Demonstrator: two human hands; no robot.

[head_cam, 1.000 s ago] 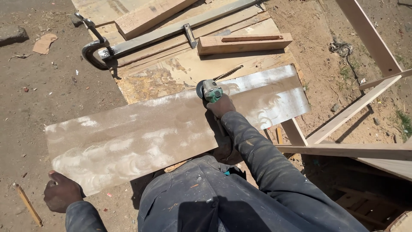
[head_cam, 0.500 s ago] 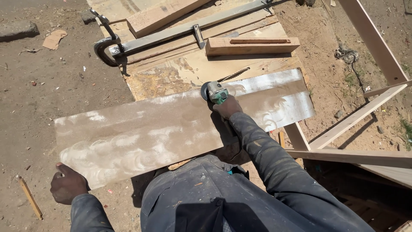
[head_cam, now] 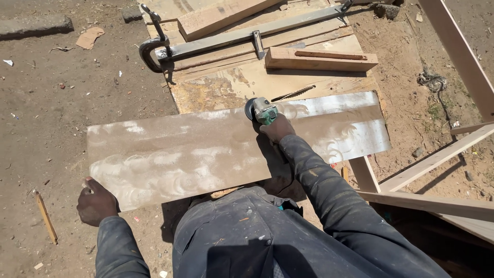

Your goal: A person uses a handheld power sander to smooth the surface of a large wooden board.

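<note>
long flat board (head_cam: 206, 154) lies across the near edge of the counter (head_cam: 247, 82), its left end overhanging the dirt ground (head_cam: 51, 118). board face dusty grey-brown, marked with pale swirl rings, densest along the near-left part and again toward the right end; a brighter bare strip runs along the far right edge.

right hand (head_cam: 278, 128) closed around the body of a green-and-grey angle grinder (head_cam: 262, 110), grip wrapped tight on it; the disc sits at the board's far edge, about midway along (contact with the wood cannot be told for sure).

left hand (head_cam: 96, 202) at the board's near-left corner, fingers curled at the edge, thumb up against it; grip looks pressed on the board rather than spread.

counter is a worn plywood sheet with patchy stained areas. on it, past the board: a short timber block (head_cam: 319, 59) near the right edge, a long metal bar clamp (head_cam: 231, 37) lying slantwise toward the far side, its hooked end off the far-left corner, and a plank (head_cam: 221, 15) beyond it.

outdoors, hard sunlight, sharp shadows. bare dirt all round, scraps of cardboard and stones at left, pale timber frame pieces (head_cam: 442, 154) at right.
</note>
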